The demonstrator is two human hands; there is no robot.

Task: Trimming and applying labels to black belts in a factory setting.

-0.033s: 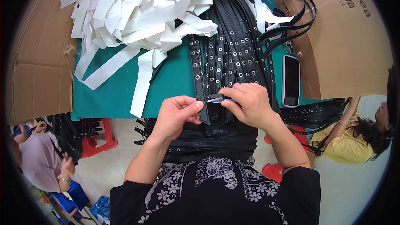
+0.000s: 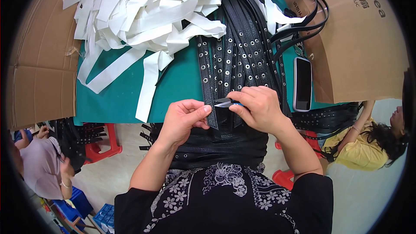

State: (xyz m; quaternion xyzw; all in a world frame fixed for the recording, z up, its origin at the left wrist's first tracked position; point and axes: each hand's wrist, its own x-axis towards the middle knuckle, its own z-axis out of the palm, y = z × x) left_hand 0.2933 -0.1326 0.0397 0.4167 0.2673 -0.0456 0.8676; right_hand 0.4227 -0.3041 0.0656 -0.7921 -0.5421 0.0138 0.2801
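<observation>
The left hand [image 2: 184, 119] pinches the lower end of a strap [image 2: 206, 84] between thumb and curled fingers. The strap is long, flat, black and grained like leather, set with a row of round metal eyelets, and its end hangs over the near edge of the tabletop [image 2: 123, 99], a smooth green surface. The right hand [image 2: 260, 108] is closed around a pair of snips [image 2: 223, 104], of which a pointed silver blade, a dark upper part and a touch of blue show; the tips lie just beside the strap, and whether they touch it cannot be told.

To the right of this strap, a bundle of similar eyeleted straps [image 2: 249, 50] runs lengthwise down the table, overlapping. To the left, matte white strips [image 2: 143, 13] form a loose, folded heap. Smooth black bands [image 2: 320, 21] bend into loops at upper right, above a phone [image 2: 302, 84] with rounded corners and a dark glossy screen. Brown corrugated cardboard [image 2: 368, 47] rises beside it. Black, creased material [image 2: 216, 151] covers the lap.
</observation>
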